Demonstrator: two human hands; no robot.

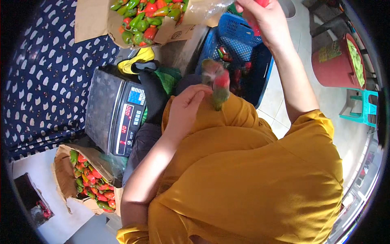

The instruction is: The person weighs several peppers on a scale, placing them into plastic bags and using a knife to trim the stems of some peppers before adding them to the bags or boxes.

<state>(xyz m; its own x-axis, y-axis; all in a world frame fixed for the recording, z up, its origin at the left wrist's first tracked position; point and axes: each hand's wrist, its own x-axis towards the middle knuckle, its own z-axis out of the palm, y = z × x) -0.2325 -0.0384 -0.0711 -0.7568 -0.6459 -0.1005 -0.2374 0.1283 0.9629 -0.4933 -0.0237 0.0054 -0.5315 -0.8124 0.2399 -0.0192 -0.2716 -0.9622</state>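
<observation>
My left hand (pixel 190 102), over my lap, pinches what looks like a small clear plastic bag of red and green peppers (pixel 221 87), blurred. My right hand (pixel 263 18) is raised at the top, closed around a bright red object (pixel 255 28) whose kind I cannot tell. Clear plastic film (pixel 210 7) lies beside it, over an open cardboard box (pixel 91 21) of red, green and orange peppers (pixel 141 26). Below the hands, a blue plastic crate (pixel 236 23) holds several peppers, some apparently bagged. Left of my lap stands a digital scale (pixel 105 106) with a lit display.
Another cardboard box (pixel 65 177) of peppers (pixel 91 180) stands at lower left. Dark blue patterned cloth (pixel 45 76) hangs at left. A yellow and black item (pixel 135 61) lies beyond the scale. A reddish bucket (pixel 333 67) with green contents and a turquoise stool (pixel 362 106) stand at right.
</observation>
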